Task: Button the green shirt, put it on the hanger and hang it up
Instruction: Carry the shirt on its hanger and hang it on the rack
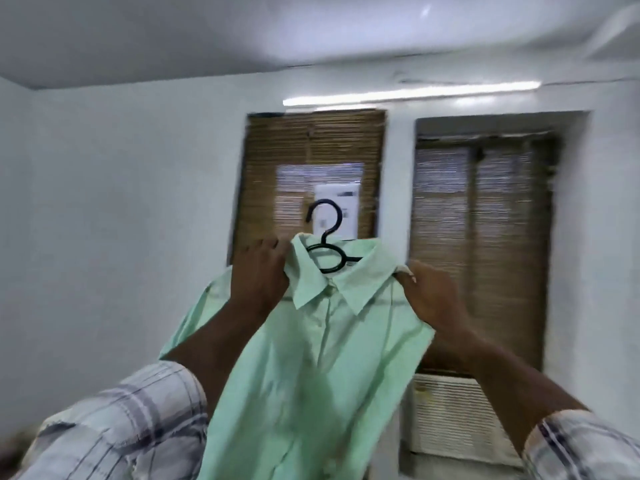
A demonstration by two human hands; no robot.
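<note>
The light green shirt (pixel 311 368) hangs in front of me, held up at head height, its front placket closed and its collar folded down. A black hanger (pixel 326 237) sits inside the neck; its hook sticks up above the collar. My left hand (pixel 258 275) grips the shirt's left shoulder beside the collar. My right hand (pixel 431 292) grips the right shoulder at the collar's tip. Both arms are raised, with checked sleeves low in the frame. The hanger's shoulders are hidden under the cloth.
A white wall faces me with two windows covered by bamboo blinds (pixel 481 216). A paper sheet (pixel 341 206) is stuck on the left blind, behind the hook. A tube light (pixel 412 93) runs above. A white air-conditioner unit (pixel 450 420) sits below the right window.
</note>
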